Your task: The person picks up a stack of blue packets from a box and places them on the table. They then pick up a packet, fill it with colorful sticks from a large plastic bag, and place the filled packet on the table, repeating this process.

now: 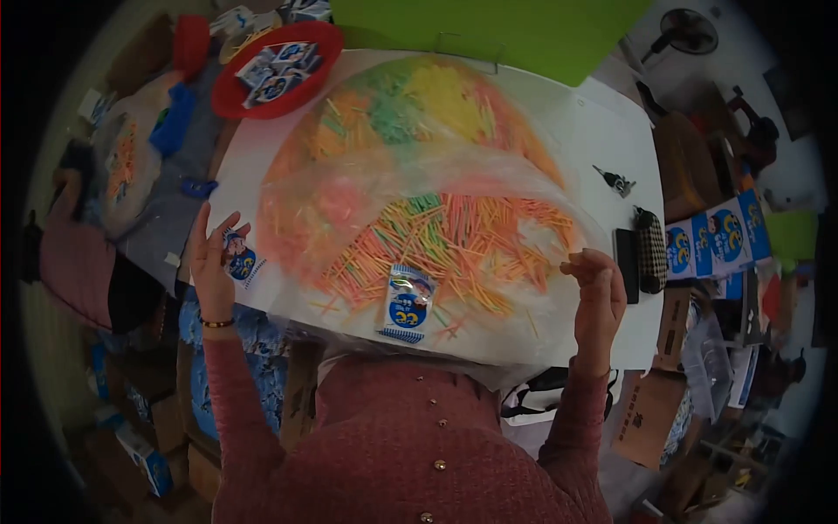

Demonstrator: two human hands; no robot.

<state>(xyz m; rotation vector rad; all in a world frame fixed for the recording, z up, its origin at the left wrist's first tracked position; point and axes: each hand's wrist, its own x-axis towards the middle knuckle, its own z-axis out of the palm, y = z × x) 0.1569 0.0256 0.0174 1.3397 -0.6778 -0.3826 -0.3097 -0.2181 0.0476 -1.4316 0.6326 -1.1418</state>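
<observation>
My left hand (212, 266) is raised at the table's left edge, fingers spread. Beside its thumb is a small blue and white printed packet (242, 258), tilted and overlapping the hand in this view. Over the right part of the table is my right hand (599, 293), its fingers loosely bent with nothing visible in them. Between the hands, a large clear plastic bag (349, 170) lies folded back from a heap of thin pastel sticks (445, 236) in pink, orange, yellow and green. A second blue and white packet (408, 304) lies flat in front of the heap, near my body.
A red basin (229, 94) with several packets stands at the back left. Keys (614, 181), a dark phone (626, 264) and a checked pouch (649, 251) lie on the right of the white table (602, 122). Cartons (650, 417) stand right; another person (83, 253) is left.
</observation>
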